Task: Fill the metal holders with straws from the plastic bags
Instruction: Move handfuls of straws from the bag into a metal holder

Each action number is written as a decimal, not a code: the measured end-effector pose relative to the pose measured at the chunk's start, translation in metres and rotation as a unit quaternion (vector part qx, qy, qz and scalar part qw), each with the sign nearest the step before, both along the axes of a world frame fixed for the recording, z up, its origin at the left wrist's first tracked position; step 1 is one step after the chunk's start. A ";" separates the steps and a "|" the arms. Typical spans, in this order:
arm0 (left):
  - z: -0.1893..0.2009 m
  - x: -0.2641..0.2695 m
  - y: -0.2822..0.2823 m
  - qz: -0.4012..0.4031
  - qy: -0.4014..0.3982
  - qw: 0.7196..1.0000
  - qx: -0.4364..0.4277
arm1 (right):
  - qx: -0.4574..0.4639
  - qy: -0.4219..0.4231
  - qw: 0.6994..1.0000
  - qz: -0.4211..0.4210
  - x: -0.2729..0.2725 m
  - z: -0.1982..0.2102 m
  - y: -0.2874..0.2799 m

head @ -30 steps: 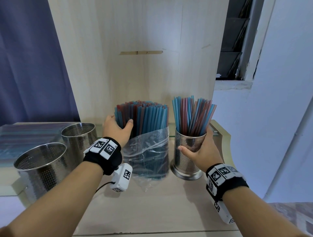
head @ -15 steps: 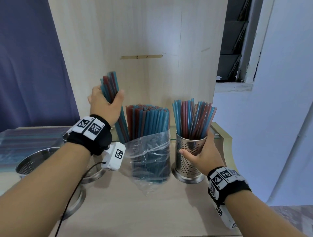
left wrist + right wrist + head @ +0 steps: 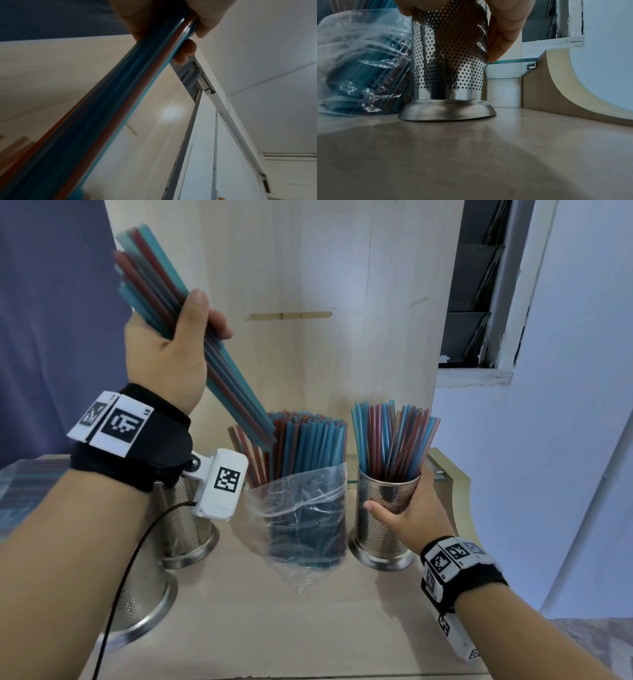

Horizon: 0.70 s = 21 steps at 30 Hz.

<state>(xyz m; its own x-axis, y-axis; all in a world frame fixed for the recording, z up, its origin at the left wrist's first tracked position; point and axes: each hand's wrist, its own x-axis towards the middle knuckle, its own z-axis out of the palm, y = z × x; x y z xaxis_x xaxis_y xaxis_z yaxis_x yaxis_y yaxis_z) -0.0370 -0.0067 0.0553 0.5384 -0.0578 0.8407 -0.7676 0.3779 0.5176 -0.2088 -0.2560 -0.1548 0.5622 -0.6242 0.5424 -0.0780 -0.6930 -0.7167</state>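
One bunch of straws (image 3: 178, 313) tilted above the plastic bag (image 3: 305, 508), left hand (image 3: 164, 354) fingers curled tight around it | right hand (image 3: 416, 508) fingers and thumb wrapped around the perforated metal holder (image 3: 383, 518), upright on the tabletop (image 3: 308, 628) just beside the bag, part-filled.

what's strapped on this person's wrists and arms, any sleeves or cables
No sleeves: both forearms are bare. Each wrist has a black fabric band carrying white square tiles printed with black pixel-pattern markers. A white boxy camera unit with its own marker hangs under the left wrist, and a thin black cable runs from it down along the forearm. The right band has a similar white marked unit below it.
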 end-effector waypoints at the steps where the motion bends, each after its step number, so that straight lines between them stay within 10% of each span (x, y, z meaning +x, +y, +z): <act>1: 0.001 -0.003 0.001 -0.009 -0.005 1.000 -0.010 | 0.000 -0.001 1.000 0.002 0.000 0.000 0.000; 21: -0.166 -0.031 -0.036 -0.087 0.152 0.955 0.239 | -0.005 0.000 1.000 -0.010 -0.001 0.002 0.002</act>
<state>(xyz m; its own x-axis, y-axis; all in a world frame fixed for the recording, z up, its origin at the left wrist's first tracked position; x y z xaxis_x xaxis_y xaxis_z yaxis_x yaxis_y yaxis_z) -0.0679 -0.0425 -0.1110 0.7001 -0.5074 0.5024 -0.5016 0.1513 0.8518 -0.2094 -0.2540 -0.1532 0.5497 -0.6305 0.5481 -0.0924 -0.6980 -0.7101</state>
